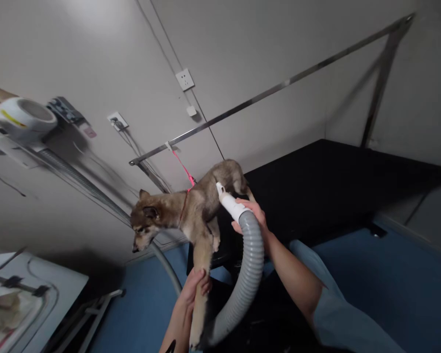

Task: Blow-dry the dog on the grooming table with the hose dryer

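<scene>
A small tan and grey puppy (191,208) stands on a black grooming table (327,181), tethered by a pink leash (182,166) to a metal overhead bar (264,93). My left hand (194,287) grips the puppy's stretched-out front leg. My right hand (252,215) holds a grey ribbed dryer hose (248,274) just behind its white nozzle (228,201), and the nozzle tip points at the puppy's flank.
A dryer unit (22,120) is mounted on the wall at left, with wall sockets (184,79) and cables nearby. A white table with tools (22,294) stands at lower left. The floor (389,279) is blue.
</scene>
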{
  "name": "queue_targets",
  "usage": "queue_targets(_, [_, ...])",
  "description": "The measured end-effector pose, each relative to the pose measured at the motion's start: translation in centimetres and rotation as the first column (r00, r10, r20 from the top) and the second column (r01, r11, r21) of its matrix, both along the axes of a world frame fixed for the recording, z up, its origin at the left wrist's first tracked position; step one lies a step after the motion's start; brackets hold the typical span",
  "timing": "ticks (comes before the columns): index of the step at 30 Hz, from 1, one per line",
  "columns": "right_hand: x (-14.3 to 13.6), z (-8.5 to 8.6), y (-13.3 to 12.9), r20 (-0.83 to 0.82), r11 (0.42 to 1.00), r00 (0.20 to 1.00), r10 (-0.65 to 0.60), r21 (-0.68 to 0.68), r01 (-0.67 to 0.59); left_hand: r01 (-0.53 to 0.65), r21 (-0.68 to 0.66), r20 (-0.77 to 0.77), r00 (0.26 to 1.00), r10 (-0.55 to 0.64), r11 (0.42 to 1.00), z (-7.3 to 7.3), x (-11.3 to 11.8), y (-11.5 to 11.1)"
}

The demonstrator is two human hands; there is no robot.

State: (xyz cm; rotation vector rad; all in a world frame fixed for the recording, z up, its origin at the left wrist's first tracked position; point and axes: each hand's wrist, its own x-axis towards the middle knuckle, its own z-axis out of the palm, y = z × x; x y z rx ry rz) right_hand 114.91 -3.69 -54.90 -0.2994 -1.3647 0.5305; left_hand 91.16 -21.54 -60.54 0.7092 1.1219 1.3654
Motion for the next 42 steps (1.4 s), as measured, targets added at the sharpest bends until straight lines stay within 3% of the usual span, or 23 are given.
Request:
queue_targets(2, [0.2, 0.6, 0.2, 0.054, 0.993, 0.996, 0.076, 0.088, -0.080, 0.001, -0.008, 0.000, 1.000, -0.001, 1.000, -0.1, 0.7, -0.1])
queue_targets(4, [1.0, 1.3, 0.6, 0.163, 0.988, 0.978, 0.127, 0.070, -0.140, 0.007, -0.008, 0.009, 1.000, -0.007, 1.000, 0.0, 1.4, -0.2])
queue_targets(7, [2.4, 2.9, 1.6, 0.236, 0.991, 0.972, 0.022, -0.131, 0.010, -0.028, -0.017, 0.037, 0.999, 0.029, 0.999, 0.7, 2.1, -0.1])
queue_targets(9, [3.0, 3.6, 1.9, 0.240, 0.981, 0.971, -0.021, -0.184, 0.067, -0.051, -0.042, 0.051, 0.997, 0.053, 0.998, 1.1, 2.5, 0.0])
queue_targets(13, [3.1, 4.1, 0.7, 0.310, 0.980, 0.929, 0.201, -0.059, -0.192, -0.082, -0.062, 0.045, 0.995, 0.085, 0.995, 1.4, 2.7, 0.3])
queue_targets(14, [3.0, 4.3, 0.3, 0.313, 0.977, 0.925, 0.214, -0.053, -0.208, -0.083, -0.052, 0.038, 0.996, 0.085, 0.995, 1.4, 2.6, 0.4])
queue_targets(17, [2.8, 5.1, -0.2, 0.261, 0.990, 0.957, 0.131, -0.094, -0.110, -0.066, -0.028, 0.009, 0.998, 0.066, 0.997, 1.0, 2.3, 0.6])
queue_targets(19, [2.6, 5.8, -0.3, 0.261, 0.985, 0.950, 0.171, -0.073, -0.157, -0.055, -0.035, -0.011, 0.998, 0.054, 0.998, 0.8, 2.1, 0.6])
queue_targets(22, [2.2, 6.5, -0.5, 0.319, 0.964, 0.914, 0.250, 0.003, -0.265, -0.047, -0.044, -0.032, 0.998, 0.046, 0.998, 0.4, 1.9, 0.7])
queue_targets(25, [1.5, 6.8, -0.7, 0.315, 0.983, 0.940, 0.128, 0.086, -0.163, -0.029, -0.022, -0.034, 0.999, 0.028, 0.999, 0.1, 1.8, 0.7])
queue_targets(28, [1.0, 7.0, -0.5, 0.346, 0.953, 0.931, 0.120, 0.224, -0.206, -0.004, -0.022, -0.023, 1.000, 0.004, 1.000, -0.1, 1.7, 0.5])
queue_targets(31, [1.6, 7.3, 1.2, 0.380, 0.953, 0.921, 0.084, 0.238, -0.186, -0.006, -0.027, -0.016, 1.000, 0.006, 1.000, -0.1, 1.6, 0.4])
queue_targets(34, [3.2, 8.2, 5.5, 0.385, 1.000, 0.923, -0.014, 0.014, 0.009, 0.000, -0.033, -0.032, 0.999, -0.001, 0.999, -0.1, 1.7, 0.4])
queue_targets(36, [4.0, 8.8, 9.2, 0.356, 0.987, 0.934, -0.039, -0.132, 0.092, -0.007, -0.033, -0.044, 0.999, 0.005, 0.999, -0.4, 1.9, 0.6])
queue_targets(39, [4.5, 9.3, 13.5, 0.245, 0.958, 0.964, -0.102, -0.238, 0.161, -0.047, -0.041, -0.058, 0.997, 0.045, 0.998, -1.7, 2.3, 0.8])
queue_targets(42, [5.1, 8.6, 13.6, 0.188, 0.963, 0.980, -0.067, -0.244, 0.113, -0.054, -0.076, -0.072, 0.996, 0.049, 0.996, -3.5, 2.6, 1.0])
